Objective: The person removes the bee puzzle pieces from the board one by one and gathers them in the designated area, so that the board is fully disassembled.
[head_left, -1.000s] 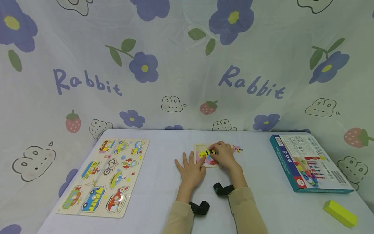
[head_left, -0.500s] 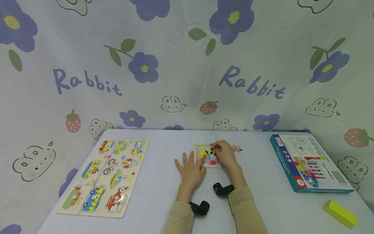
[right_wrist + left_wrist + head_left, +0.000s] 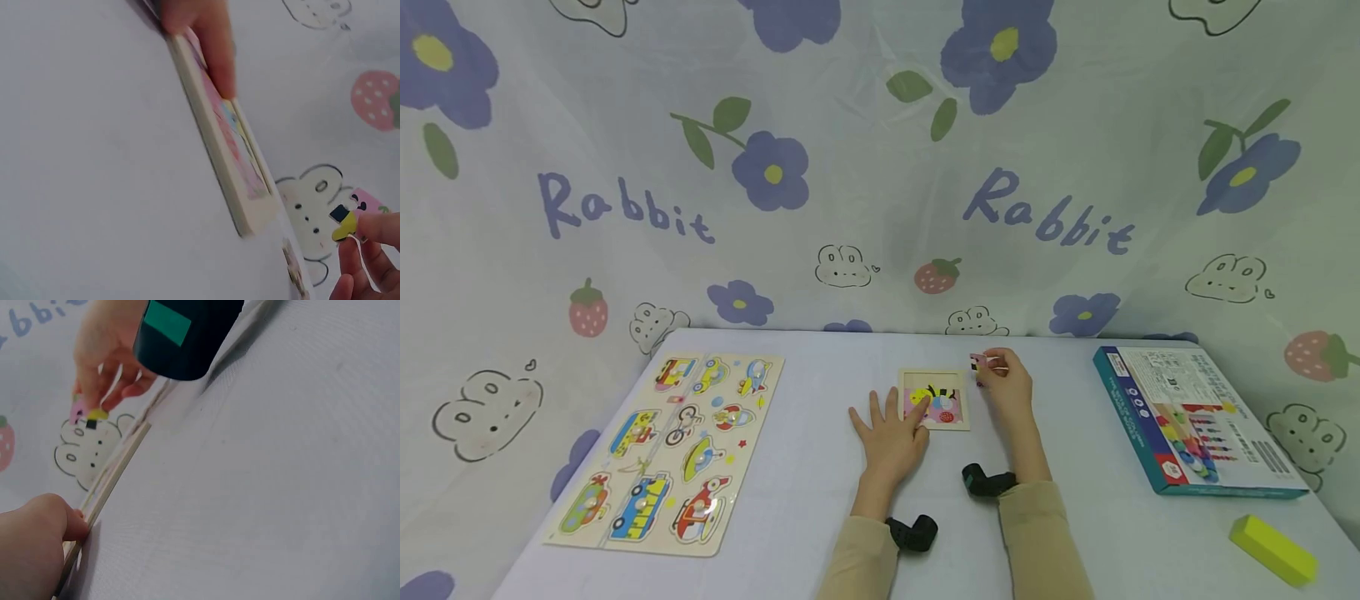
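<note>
A small square wooden puzzle board lies mid-table, its tray partly filled with pink, yellow and black pieces. My left hand rests at its left side with fingers spread, the index finger lying across the puzzle; in the left wrist view the left hand touches the board's edge. Right of the board, my right hand is raised and pinches a pink puzzle piece with yellow and black on it. The right wrist view shows this puzzle piece between thumb and fingers. Another loose piece lies near the board, blurred.
A larger knob puzzle with vehicle pictures lies on the left. At the right are a flat blue-edged box and a yellow block. Behind the table hangs a printed rabbit cloth. Each wrist carries a black camera.
My right hand has moved off the puzzle board to the right, and the pink piece now shows in its fingertips. The left hand stays in place.
</note>
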A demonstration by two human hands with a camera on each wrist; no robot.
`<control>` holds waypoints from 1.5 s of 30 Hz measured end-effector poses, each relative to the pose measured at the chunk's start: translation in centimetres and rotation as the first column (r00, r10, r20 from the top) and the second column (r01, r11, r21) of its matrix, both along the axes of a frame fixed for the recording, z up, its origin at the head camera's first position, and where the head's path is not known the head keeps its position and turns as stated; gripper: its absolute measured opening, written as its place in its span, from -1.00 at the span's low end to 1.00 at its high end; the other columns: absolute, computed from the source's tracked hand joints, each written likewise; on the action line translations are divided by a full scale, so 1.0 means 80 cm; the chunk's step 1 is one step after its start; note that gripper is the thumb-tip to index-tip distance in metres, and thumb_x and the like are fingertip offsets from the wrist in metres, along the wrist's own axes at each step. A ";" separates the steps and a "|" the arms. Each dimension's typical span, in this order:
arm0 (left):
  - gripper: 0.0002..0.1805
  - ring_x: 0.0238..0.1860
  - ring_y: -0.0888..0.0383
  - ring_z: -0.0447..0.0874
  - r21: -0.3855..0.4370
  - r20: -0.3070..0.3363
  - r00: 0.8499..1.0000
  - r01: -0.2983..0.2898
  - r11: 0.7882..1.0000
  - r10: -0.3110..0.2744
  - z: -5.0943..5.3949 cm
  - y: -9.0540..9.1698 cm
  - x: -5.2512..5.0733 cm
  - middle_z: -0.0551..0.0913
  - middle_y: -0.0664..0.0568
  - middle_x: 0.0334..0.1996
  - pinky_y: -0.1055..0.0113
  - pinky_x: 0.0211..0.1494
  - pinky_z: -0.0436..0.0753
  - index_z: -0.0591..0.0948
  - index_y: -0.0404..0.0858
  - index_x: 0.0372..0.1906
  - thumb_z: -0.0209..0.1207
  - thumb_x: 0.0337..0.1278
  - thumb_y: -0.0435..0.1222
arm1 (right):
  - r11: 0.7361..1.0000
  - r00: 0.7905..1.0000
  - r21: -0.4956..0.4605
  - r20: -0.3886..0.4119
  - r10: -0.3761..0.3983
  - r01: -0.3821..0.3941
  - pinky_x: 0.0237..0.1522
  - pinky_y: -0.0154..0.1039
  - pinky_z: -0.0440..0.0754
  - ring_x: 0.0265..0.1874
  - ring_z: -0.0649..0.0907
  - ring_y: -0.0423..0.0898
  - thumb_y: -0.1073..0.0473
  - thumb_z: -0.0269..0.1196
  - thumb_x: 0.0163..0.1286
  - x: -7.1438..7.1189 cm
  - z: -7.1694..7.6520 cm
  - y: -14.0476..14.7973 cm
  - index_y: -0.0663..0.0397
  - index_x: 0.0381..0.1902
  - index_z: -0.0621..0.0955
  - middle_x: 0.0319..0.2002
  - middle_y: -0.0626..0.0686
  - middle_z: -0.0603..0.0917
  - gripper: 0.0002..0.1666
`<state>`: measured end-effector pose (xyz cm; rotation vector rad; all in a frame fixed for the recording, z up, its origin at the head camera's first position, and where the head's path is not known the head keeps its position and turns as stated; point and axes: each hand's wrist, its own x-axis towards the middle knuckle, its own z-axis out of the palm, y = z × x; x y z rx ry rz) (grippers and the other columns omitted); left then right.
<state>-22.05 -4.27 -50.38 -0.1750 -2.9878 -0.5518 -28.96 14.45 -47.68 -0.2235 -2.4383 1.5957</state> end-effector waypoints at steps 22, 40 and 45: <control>-0.47 0.39 -0.33 -0.18 0.009 -0.011 1.000 0.004 1.000 -0.004 0.000 0.000 0.001 0.13 -0.17 0.38 -0.41 0.19 -0.34 0.39 0.21 0.27 -0.18 0.15 -0.10 | 0.894 0.915 -0.204 0.165 -0.369 0.398 -0.54 -0.63 0.47 -0.42 0.52 -0.23 0.27 0.18 0.29 0.006 -0.009 0.069 0.18 0.07 0.54 -0.13 0.13 0.53 -0.63; -0.48 0.38 -0.34 -0.15 0.018 -0.038 0.999 0.010 1.000 -0.009 -0.001 -0.001 0.001 0.16 -0.18 0.36 -0.42 0.19 -0.33 0.40 0.21 0.26 -0.17 0.15 -0.10 | 0.921 0.908 -0.041 0.190 -0.374 0.388 -0.69 -0.60 0.38 -0.69 0.49 -0.34 0.36 0.16 0.21 0.015 -0.007 0.068 0.31 -0.03 0.59 -0.25 0.21 0.57 -0.66; -0.48 0.38 -0.34 -0.16 0.020 -0.029 1.000 0.010 1.000 -0.009 0.001 -0.001 0.001 0.16 -0.18 0.36 -0.41 0.19 -0.33 0.40 0.21 0.26 -0.18 0.15 -0.11 | 0.922 0.904 -0.016 0.202 -0.376 0.387 -0.70 -0.61 0.37 -0.66 0.50 -0.30 0.33 0.15 0.25 0.014 -0.007 0.067 0.30 0.00 0.58 -0.23 0.20 0.56 -0.66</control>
